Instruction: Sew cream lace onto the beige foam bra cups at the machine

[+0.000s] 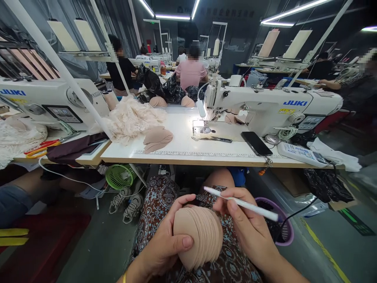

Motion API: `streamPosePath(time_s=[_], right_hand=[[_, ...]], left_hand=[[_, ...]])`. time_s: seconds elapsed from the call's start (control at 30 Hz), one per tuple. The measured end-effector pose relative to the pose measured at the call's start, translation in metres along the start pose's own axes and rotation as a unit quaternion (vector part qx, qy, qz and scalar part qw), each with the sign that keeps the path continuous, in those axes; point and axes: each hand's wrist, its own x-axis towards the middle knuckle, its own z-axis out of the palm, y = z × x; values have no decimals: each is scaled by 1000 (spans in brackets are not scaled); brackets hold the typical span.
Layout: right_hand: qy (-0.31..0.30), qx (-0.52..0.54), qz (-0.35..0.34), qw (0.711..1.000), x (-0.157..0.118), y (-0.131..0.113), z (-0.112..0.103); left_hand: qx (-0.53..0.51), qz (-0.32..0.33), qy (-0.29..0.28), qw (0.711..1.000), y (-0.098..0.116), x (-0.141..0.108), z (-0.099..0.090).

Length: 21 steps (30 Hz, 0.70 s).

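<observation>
Above my lap, my left hand (pixel 173 232) grips a fanned stack of beige fabric pieces (pixel 203 232), rounded in outline, with the thumb pressed on the front piece. To its right, my right hand (pixel 247 220) pinches a white marker pen (pixel 256 207) between thumb and fingers. The pen's pinkish end points left, just above the stack and apart from it; its dark end points right. On the table beyond lies another small pile of beige fabric pieces (pixel 157 139).
A white sewing machine (pixel 262 102) stands on the table (pixel 182 157), its lamp lit. Scissors-like snips (pixel 218 139), a black phone (pixel 256 143) and cream lace (pixel 132 118) lie there. A purple basket (pixel 290 236) stands below right. Several people sit at other machines.
</observation>
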Motion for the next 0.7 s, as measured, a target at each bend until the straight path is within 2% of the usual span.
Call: streamPosePath(time_s=[0.1, 0.2, 0.27, 0.33, 0.43, 0.47, 0.5, 0.53, 0.6, 0.63, 0.7], right_hand=[[-116, -109, 77, 984, 10, -14, -9], [-204, -158, 98, 961, 16, -25, -2], [-208, -140, 104, 962, 20, -23, 7], [-174, -87, 112, 975, 23, -14, 12], [-67, -2, 104, 992, 25, 5, 15], [-21, 31, 92, 995, 26, 10, 16], [23, 65, 79, 994, 25, 15, 18], [58, 98, 64, 991, 24, 18, 21], [95, 139, 30, 985, 20, 22, 31], [96, 140, 15, 985, 16, 24, 37], [87, 120, -11, 989, 9, 29, 50]], left_hand=[[177, 5, -19, 984, 22, 4, 3], [326, -11, -32, 945, 38, 10, 9], [392, 4, -29, 920, 40, 14, 10], [401, 49, -1, 915, 35, 19, 6], [280, 138, 117, 943, 20, 23, -1], [214, 153, 144, 954, 14, 24, -2], [143, 156, 147, 966, 8, 25, 0], [71, 149, 126, 978, 2, 25, 3], [-55, 119, 38, 991, -9, 26, 12], [-102, 106, -1, 989, -12, 26, 16], [-161, 92, -36, 982, -16, 27, 21]])
